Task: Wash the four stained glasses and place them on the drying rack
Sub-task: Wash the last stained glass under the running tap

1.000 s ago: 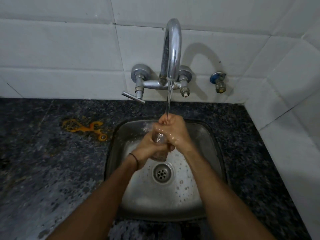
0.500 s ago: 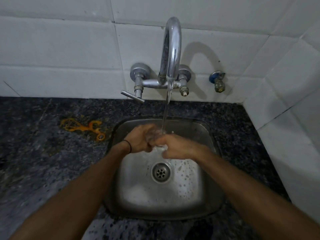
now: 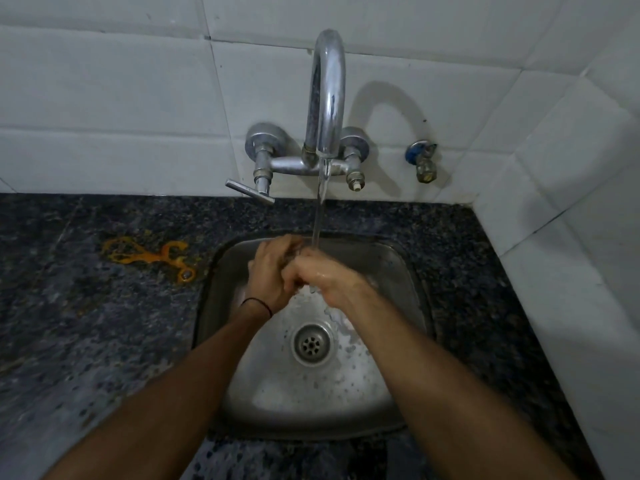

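Both my hands meet over the back of the steel sink, right under the running water. My left hand wraps round a clear glass from the left. My right hand curls on it from the right, and the stream lands at its knuckles. The fingers hide nearly all of the glass; only a dark sliver shows between the hands. No other glass and no drying rack is in view.
The chrome tap arches from the tiled wall, its lever handle pointing left. The drain lies in the middle of the wet basin. An orange stain marks the dark granite counter. A blue valve and a tiled side wall stand at the right.
A second ago the glass stood upright between my hands, plainly visible. My hands have since closed together over it and shifted slightly left, so it is almost covered.
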